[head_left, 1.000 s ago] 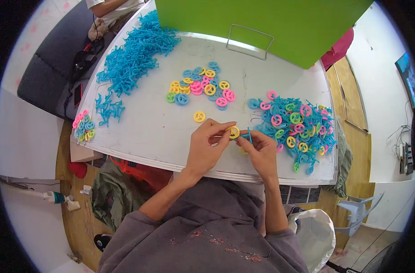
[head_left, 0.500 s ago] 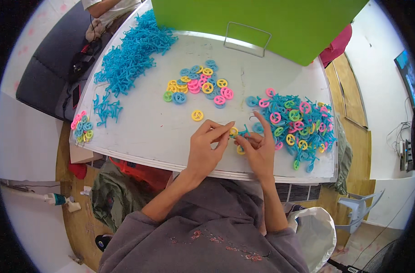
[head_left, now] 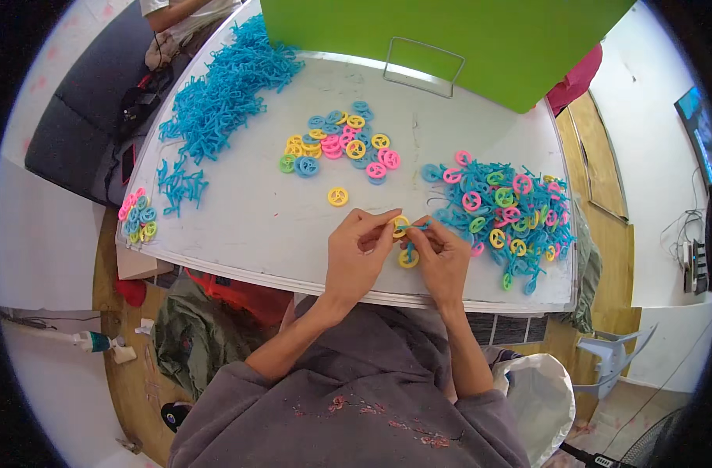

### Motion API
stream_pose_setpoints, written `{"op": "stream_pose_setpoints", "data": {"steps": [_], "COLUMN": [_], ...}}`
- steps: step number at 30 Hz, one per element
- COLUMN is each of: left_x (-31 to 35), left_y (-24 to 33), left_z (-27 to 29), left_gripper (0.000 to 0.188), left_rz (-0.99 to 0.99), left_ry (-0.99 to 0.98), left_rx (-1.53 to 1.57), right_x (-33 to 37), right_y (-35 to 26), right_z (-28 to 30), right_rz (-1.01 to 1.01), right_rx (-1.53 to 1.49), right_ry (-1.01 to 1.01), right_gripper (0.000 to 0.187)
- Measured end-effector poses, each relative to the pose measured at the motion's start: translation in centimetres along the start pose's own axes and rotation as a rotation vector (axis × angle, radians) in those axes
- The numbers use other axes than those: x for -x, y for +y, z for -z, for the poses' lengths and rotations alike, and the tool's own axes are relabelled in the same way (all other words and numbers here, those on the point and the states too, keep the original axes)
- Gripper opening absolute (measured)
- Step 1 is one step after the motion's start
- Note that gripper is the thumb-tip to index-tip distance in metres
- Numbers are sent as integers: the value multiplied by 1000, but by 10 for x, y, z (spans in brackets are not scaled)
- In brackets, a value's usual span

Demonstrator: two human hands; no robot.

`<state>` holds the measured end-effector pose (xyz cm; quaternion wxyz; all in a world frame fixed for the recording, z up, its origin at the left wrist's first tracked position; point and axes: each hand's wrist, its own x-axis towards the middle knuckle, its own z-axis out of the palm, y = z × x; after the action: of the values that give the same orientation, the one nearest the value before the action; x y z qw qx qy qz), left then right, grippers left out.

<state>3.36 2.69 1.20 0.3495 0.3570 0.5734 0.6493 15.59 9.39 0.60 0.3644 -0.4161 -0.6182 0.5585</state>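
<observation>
Near the table's front edge, my left hand (head_left: 351,259) pinches a small yellow spoked toy wheel (head_left: 400,227) between thumb and fingers. My right hand (head_left: 446,274) is closed on a thin blue plastic toy-bicycle frame (head_left: 415,227), whose end meets that wheel. A second yellow wheel (head_left: 407,258) hangs below, beside my right thumb, and seems attached to the same frame. My fingertips partly hide the joint. A single yellow wheel (head_left: 338,196) lies flat beyond my left hand.
Loose wheels (head_left: 332,147) in several colours lie mid-table. Blue frames (head_left: 231,90) heap at the far left. At the right is a pile of frames with wheels (head_left: 504,210). A green board (head_left: 449,47) stands at the back; another person's arm (head_left: 173,14) shows far left.
My right fingers have folded in and brought the blue frame up against the yellow wheel held in my left hand. The lower yellow wheel has shifted slightly left and shows more fully.
</observation>
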Motion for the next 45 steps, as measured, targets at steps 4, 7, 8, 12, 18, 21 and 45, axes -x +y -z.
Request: {"op": "stream_pose_setpoints", "data": {"steps": [4, 7, 8, 12, 18, 21, 45], "left_x": [1, 0, -1, -5, -6, -7, -20], "left_y": [-5, -6, -6, -10, 2, 8, 17], "left_z": [2, 5, 5, 9, 6, 15, 201], "left_gripper": [25, 25, 22, 20, 19, 20, 23], "left_rz": [-71, -122, -140, -234, -5, 41, -338], "left_ry": [17, -9, -27, -51, -83, -60, 703], "left_rx": [-168, -263, -262, -176, -38, -22, -1043], "right_x": [2, 1, 0, -4, 0, -4, -26], "right_y": [-4, 4, 4, -1, -14, -31, -41], "right_z": [0, 0, 2, 16, 27, 55, 144], "right_rz": [-27, 258, 257, 315, -13, 142, 439], "right_rx": [93, 225, 226, 226, 28, 242, 795], "right_ry": [52, 81, 81, -96, -173, -14, 679], "right_gripper": [15, 11, 11, 15, 18, 21, 42]}}
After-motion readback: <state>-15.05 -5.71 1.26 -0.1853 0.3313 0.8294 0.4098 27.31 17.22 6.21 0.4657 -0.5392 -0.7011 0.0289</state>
